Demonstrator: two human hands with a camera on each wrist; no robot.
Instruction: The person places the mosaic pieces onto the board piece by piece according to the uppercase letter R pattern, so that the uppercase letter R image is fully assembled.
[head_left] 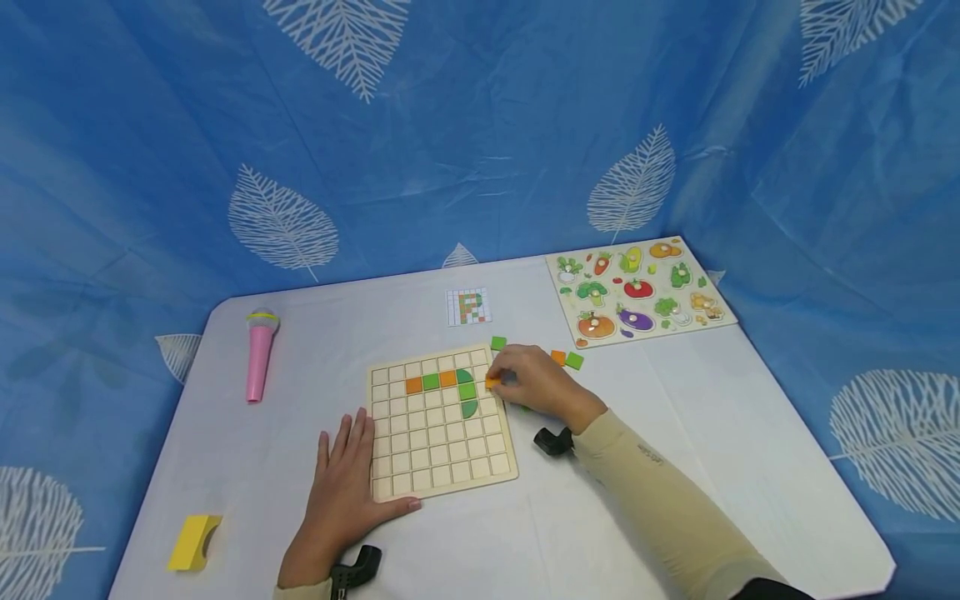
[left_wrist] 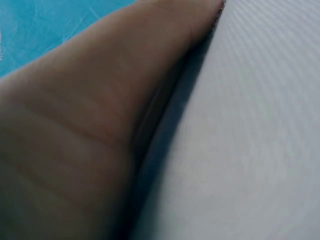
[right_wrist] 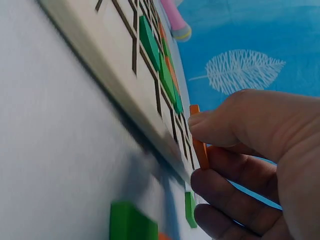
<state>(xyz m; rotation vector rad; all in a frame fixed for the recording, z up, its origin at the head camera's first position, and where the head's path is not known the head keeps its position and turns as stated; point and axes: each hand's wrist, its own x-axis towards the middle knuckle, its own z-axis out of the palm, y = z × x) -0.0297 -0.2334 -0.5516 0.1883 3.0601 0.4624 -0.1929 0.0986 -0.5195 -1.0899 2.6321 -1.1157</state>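
A wooden grid board [head_left: 431,457] lies mid-table, bearing a row of orange and green tiles that bends down at its right end with a green square [head_left: 467,391] and rounded green pieces [head_left: 469,408]. My right hand [head_left: 536,379] pinches an orange square tile [right_wrist: 199,145] between thumb and fingers, just over the board's right edge. My left hand [head_left: 341,479] lies flat with fingers spread, touching the board's left edge, the thumb at its lower left corner. In the left wrist view only blurred skin [left_wrist: 75,115] of that hand and the white cloth show.
Loose tiles lie right of the board, including a green one [head_left: 574,360] and an orange one [head_left: 558,357]. Behind it is a small pattern card [head_left: 468,307]. A vegetable puzzle board [head_left: 637,310] sits back right; a pink toy microphone [head_left: 259,358] and a yellow block [head_left: 192,542] are left.
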